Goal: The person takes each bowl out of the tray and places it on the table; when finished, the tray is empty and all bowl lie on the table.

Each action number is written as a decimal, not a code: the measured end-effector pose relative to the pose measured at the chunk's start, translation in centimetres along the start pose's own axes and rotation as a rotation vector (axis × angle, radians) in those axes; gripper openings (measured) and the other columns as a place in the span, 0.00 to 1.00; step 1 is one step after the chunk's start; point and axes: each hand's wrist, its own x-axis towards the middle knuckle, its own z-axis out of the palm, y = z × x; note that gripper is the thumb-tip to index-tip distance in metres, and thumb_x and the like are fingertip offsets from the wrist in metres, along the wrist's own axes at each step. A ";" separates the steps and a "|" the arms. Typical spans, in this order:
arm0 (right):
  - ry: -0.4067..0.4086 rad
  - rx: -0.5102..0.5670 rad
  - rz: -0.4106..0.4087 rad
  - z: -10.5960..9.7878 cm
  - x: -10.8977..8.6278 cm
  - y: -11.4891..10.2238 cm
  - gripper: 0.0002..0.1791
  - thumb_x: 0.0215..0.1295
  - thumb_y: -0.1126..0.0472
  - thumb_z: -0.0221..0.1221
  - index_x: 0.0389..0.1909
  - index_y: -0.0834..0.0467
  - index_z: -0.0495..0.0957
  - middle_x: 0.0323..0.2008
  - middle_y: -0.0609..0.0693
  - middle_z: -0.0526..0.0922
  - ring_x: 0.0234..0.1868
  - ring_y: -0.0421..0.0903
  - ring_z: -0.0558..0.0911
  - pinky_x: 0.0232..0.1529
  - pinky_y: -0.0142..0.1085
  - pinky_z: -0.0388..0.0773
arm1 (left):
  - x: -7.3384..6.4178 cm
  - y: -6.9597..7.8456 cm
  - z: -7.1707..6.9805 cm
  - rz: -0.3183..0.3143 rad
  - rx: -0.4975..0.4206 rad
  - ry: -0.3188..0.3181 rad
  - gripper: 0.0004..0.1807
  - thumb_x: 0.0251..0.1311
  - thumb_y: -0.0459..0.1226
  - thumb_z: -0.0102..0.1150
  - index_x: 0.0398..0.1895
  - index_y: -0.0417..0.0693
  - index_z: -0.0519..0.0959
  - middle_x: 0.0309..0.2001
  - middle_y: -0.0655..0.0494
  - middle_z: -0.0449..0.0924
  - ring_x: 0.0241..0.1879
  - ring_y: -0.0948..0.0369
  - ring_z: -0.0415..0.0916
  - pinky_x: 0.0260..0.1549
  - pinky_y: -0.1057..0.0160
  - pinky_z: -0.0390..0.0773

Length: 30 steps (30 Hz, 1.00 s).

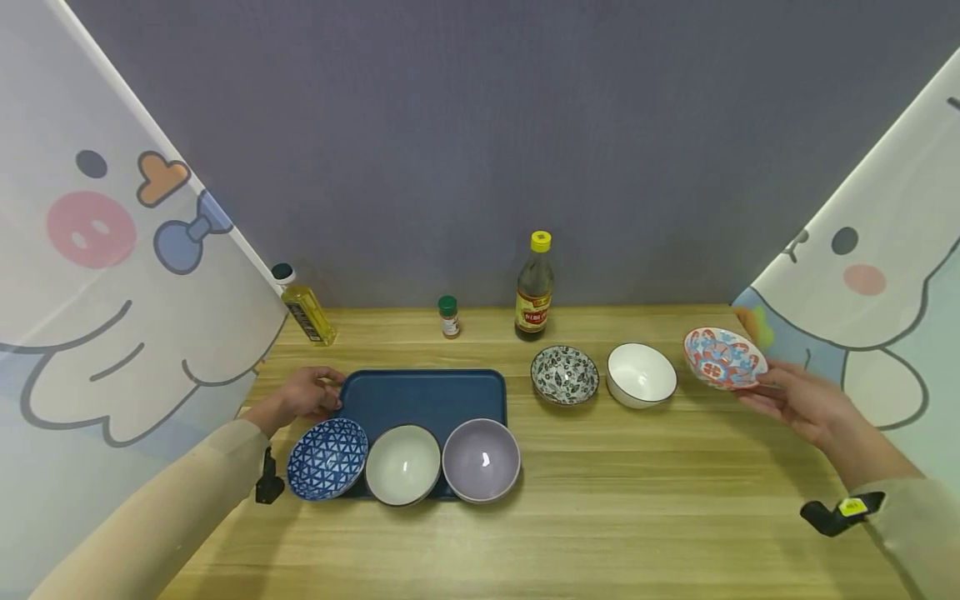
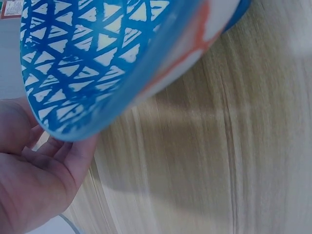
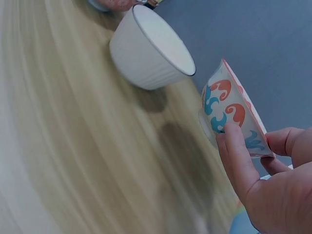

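My right hand (image 1: 806, 404) pinches the rim of a red-and-blue patterned bowl (image 1: 725, 358). In the right wrist view this bowl (image 3: 229, 109) is tilted and held above the table, fingers beneath and thumb at the rim. My left hand (image 1: 309, 393) is at the left edge of a dark blue tray (image 1: 423, 396), fingers loosely bent; whether they touch the tray is hard to tell. Beside it a blue-and-white triangle-patterned bowl (image 1: 327, 458) partly hides this hand (image 2: 44, 170) in the left wrist view. A cream bowl (image 1: 403, 465) and a lavender bowl (image 1: 482, 461) line the tray's front.
A black-and-white floral bowl (image 1: 565, 376) and a white bowl (image 1: 641, 375) stand right of the tray. Along the back are an oil bottle (image 1: 307, 310), a green-capped spice jar (image 1: 448, 317) and a yellow-capped sauce bottle (image 1: 534, 292). A grey wall (image 1: 420, 150) rises behind the wooden table (image 1: 600, 533).
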 end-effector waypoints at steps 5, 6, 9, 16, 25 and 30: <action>-0.011 0.045 -0.001 -0.7 0.1 1.4 0.17 0.80 0.70 0.43 0.62 0.50 0.64 0.43 0.51 0.86 0.44 0.49 0.89 0.51 0.42 0.85 | -0.1 -0.1 0.2 -0.002 -0.001 -0.001 0.31 0.62 0.23 0.62 0.68 0.28 0.65 0.46 0.38 0.81 0.37 0.54 0.84 0.39 0.52 0.86; -0.016 0.051 0.000 -0.8 0.1 1.6 0.18 0.80 0.70 0.43 0.63 0.49 0.64 0.43 0.51 0.86 0.44 0.49 0.89 0.51 0.42 0.85 | -0.1 -0.1 0.2 -0.003 -0.002 0.000 0.31 0.62 0.23 0.62 0.68 0.28 0.65 0.46 0.38 0.81 0.37 0.54 0.84 0.39 0.52 0.86; -0.006 0.047 0.009 -0.9 0.1 2.1 0.30 0.80 0.71 0.42 0.76 0.48 0.53 0.43 0.51 0.85 0.44 0.49 0.89 0.51 0.41 0.85 | -0.2 -0.2 0.3 -0.003 -0.005 -0.001 0.31 0.61 0.23 0.62 0.68 0.28 0.66 0.46 0.39 0.81 0.36 0.55 0.84 0.39 0.52 0.86; 0.006 0.040 0.014 -1.2 0.5 3.1 0.34 0.78 0.73 0.41 0.78 0.46 0.46 0.41 0.51 0.86 0.42 0.49 0.90 0.50 0.41 0.85 | -0.2 -0.4 0.3 -0.007 -0.002 0.009 0.29 0.62 0.24 0.62 0.66 0.29 0.67 0.46 0.38 0.81 0.38 0.53 0.84 0.39 0.52 0.86; 0.006 0.061 0.023 -1.5 0.6 4.2 0.46 0.79 0.72 0.42 0.79 0.53 0.18 0.41 0.50 0.87 0.42 0.47 0.89 0.50 0.41 0.85 | -0.1 -0.2 0.2 -0.020 0.009 0.024 0.28 0.63 0.24 0.61 0.66 0.30 0.68 0.45 0.39 0.81 0.40 0.51 0.84 0.41 0.51 0.86; -0.097 0.142 -0.017 -2.2 0.4 4.7 0.33 0.81 0.72 0.40 0.77 0.38 0.61 0.43 0.56 0.87 0.45 0.52 0.89 0.50 0.45 0.85 | -0.1 0.2 0.1 -0.015 0.020 0.026 0.28 0.63 0.23 0.60 0.66 0.30 0.68 0.42 0.43 0.81 0.39 0.52 0.83 0.40 0.52 0.86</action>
